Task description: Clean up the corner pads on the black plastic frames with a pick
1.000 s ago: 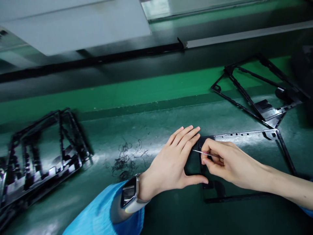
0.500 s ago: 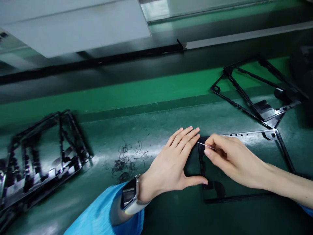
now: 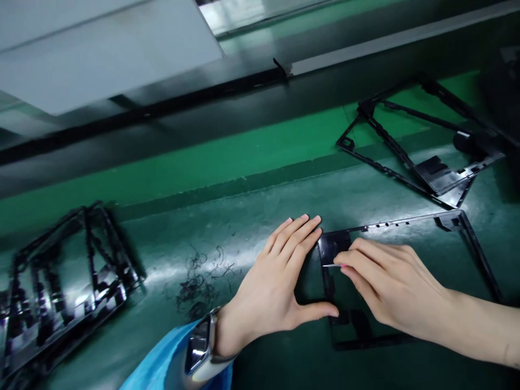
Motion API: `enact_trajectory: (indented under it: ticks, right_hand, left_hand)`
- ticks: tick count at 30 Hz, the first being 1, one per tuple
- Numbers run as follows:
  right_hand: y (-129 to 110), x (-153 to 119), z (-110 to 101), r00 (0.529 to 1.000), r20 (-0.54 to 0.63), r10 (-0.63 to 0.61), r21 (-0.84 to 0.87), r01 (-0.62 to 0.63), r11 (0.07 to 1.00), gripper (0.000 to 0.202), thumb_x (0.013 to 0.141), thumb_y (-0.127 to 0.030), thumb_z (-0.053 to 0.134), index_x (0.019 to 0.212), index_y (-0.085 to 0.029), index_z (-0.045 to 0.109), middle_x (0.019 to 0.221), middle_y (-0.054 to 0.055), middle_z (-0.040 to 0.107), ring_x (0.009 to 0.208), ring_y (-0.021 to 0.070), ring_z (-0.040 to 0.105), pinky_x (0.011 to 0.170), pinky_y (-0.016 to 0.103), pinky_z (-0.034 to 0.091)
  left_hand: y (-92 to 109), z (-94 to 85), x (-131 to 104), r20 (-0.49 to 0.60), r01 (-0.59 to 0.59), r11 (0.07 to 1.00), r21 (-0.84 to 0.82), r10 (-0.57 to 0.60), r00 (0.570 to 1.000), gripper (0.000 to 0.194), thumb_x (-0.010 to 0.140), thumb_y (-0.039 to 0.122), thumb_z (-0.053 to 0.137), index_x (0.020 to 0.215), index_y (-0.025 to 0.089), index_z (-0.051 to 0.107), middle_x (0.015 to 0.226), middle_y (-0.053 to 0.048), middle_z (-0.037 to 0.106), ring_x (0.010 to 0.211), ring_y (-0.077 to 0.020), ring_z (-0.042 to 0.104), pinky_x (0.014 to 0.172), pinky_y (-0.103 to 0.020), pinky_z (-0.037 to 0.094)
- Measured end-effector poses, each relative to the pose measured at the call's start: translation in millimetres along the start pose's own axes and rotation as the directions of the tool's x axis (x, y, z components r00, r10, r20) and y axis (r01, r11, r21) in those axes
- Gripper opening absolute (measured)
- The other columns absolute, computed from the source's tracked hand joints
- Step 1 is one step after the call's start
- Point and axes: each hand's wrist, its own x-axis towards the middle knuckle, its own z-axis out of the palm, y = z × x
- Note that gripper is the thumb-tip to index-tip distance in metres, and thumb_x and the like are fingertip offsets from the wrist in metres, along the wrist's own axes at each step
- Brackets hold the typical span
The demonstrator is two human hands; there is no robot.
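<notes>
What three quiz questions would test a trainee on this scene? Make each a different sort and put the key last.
1. Multiple choice. What does the right hand hold at the black rectangular frame?
A) a roll of tape
B) a thin pointed tool
C) a paintbrush

2. True or false: a smartwatch is worn at the wrist of the left hand.

3. Fill in the blank: in the picture, the thin black strands lie to the ____ of the left hand's fingers.

Key: 1. B; 2. True; 3. left
</notes>
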Motion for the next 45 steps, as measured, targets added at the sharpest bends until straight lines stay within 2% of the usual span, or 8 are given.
enact_trajectory:
  ticks: [4,15,20,32,38,45]
  right_hand:
    - [-0.2,-0.2,5.5,0.996,-0.063,-0.067,0.028,0.068,0.997,0.028,0.098,0.001,0.046,0.100,-0.013,0.070,0.093,0.008,0.068,0.072,0.0192,0.061,0.056,0.033,0.040]
    - [0.1,-2.0,5.1,0.994,-0.044,-0.101,0.023,0.102,0.995,0.029,0.095,0.000,0.045,0.092,-0.015,0.070,0.091,0.007,0.065,0.063,0.0163,0.050,0.053,0.031,0.039]
    - [-0.4,0.2,3.4,0.996,-0.048,-0.081,0.050,0.084,0.995,0.027,0.097,-0.003,0.047,0.093,-0.012,0.073,0.089,0.007,0.064,0.060,0.0154,0.047,0.050,0.031,0.039]
    - [-0.3,-0.2,3.5,0.995,-0.029,-0.096,0.062,0.098,0.993,0.029,0.101,-0.006,0.048,0.091,-0.012,0.075,0.088,0.006,0.065,0.058,0.0150,0.046,0.050,0.031,0.039]
    - [0.4,1.0,4.8,0.990,-0.092,-0.109,0.031,0.112,0.993,0.031,0.103,-0.003,0.047,0.093,-0.011,0.075,0.087,0.006,0.065,0.058,0.0143,0.045,0.049,0.030,0.037]
    - [1.2,0.4,5.9,0.992,-0.070,-0.104,0.049,0.107,0.993,0.030,0.105,-0.009,0.049,0.086,-0.013,0.072,0.086,0.004,0.062,0.057,0.0139,0.040,0.049,0.030,0.036]
  left_hand:
    - [0.7,-1.2,-0.5,0.008,0.008,1.000,0.003,-0.008,1.000,0.120,0.081,0.087,0.070,0.168,0.017,0.026,0.166,-0.023,0.047,0.157,-0.0450,0.040,0.127,-0.067,0.035]
    - [0.3,-1.0,0.1,0.000,0.001,1.000,0.011,-0.001,1.000,0.119,0.081,0.088,0.070,0.164,0.013,0.031,0.167,-0.024,0.045,0.157,-0.0438,0.040,0.128,-0.067,0.035]
    - [0.2,-1.2,0.1,0.004,0.011,1.000,-0.004,-0.011,1.000,0.121,0.081,0.087,0.071,0.168,0.017,0.026,0.167,-0.024,0.045,0.157,-0.0457,0.040,0.126,-0.069,0.036]
    - [-0.5,0.1,0.2,-0.002,-0.002,1.000,0.002,0.002,1.000,0.120,0.080,0.087,0.071,0.165,0.013,0.030,0.167,-0.025,0.045,0.157,-0.0447,0.039,0.127,-0.067,0.035]
    - [-0.9,0.6,-0.6,-0.007,-0.004,1.000,0.016,0.004,1.000,0.117,0.081,0.087,0.070,0.162,0.011,0.033,0.166,-0.025,0.045,0.158,-0.0434,0.038,0.129,-0.065,0.034]
    - [0.3,-0.4,-0.5,-0.001,0.000,1.000,0.008,0.000,1.000,0.117,0.081,0.086,0.071,0.163,0.012,0.033,0.166,-0.024,0.046,0.158,-0.0437,0.039,0.128,-0.067,0.035]
